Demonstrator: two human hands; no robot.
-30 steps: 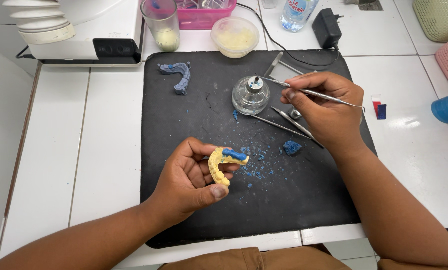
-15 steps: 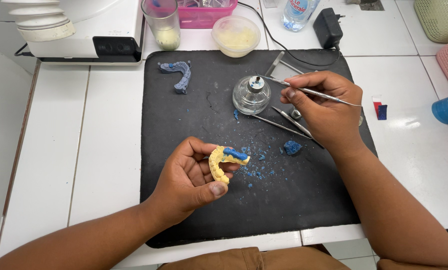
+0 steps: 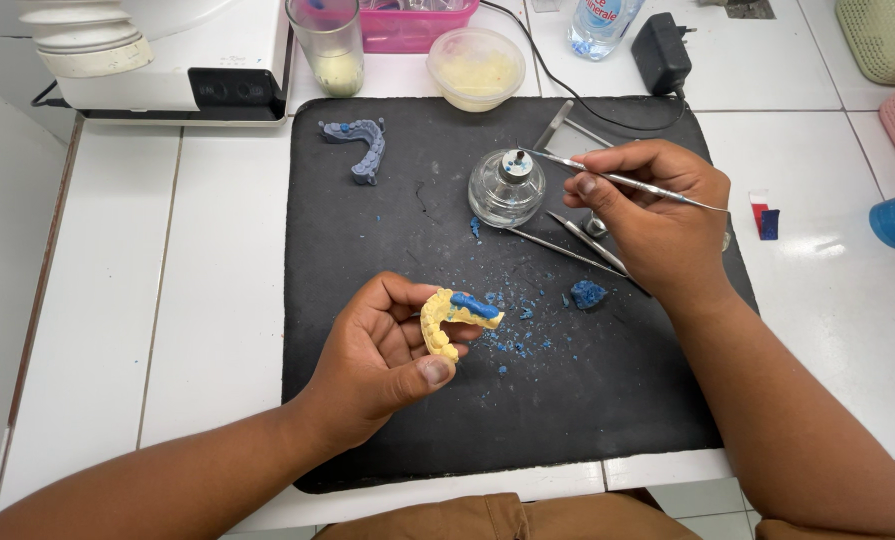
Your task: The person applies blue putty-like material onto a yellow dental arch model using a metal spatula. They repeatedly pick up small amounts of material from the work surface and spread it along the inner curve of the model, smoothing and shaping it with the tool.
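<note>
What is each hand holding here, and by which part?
The left hand grips the yellow dental cast by its curved outer edge. The right hand pinches the thin metal instrument near its middle.

Both forearms are bare, with no sleeves, rings or watch; tan-brown trousers [image 3: 487,518] show at the bottom edge.

Glass burner [image 3: 506,188], instruments [image 3: 567,250] between hands.
</note>
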